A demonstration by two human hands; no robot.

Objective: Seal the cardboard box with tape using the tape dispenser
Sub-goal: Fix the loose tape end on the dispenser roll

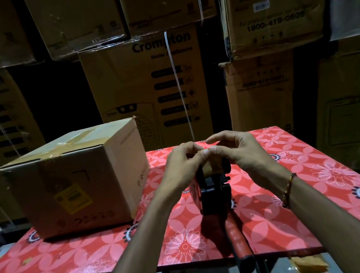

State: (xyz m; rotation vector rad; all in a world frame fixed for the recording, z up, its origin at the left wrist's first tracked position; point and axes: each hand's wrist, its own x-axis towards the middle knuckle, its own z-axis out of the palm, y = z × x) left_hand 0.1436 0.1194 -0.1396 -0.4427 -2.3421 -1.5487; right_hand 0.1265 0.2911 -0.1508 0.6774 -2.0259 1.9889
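Observation:
A closed cardboard box (74,178) with brown tape across its top and a yellow label on its front stands at the left of the red flowered table (302,187). The tape dispenser (215,187), black with a red handle pointing toward me, rests mid-table with a brown tape roll (213,166) at its far end. My left hand (182,162) and my right hand (231,149) meet over the roll, fingertips pinching at the tape on its top. The tape's loose end is hidden under my fingers.
Large stacked cartons (147,89) fill the wall behind the table. The dispenser handle (237,238) overhangs the table's near edge. A scrap of brown tape (309,262) lies on the floor below right. A beaded bracelet (289,189) sits on my right wrist.

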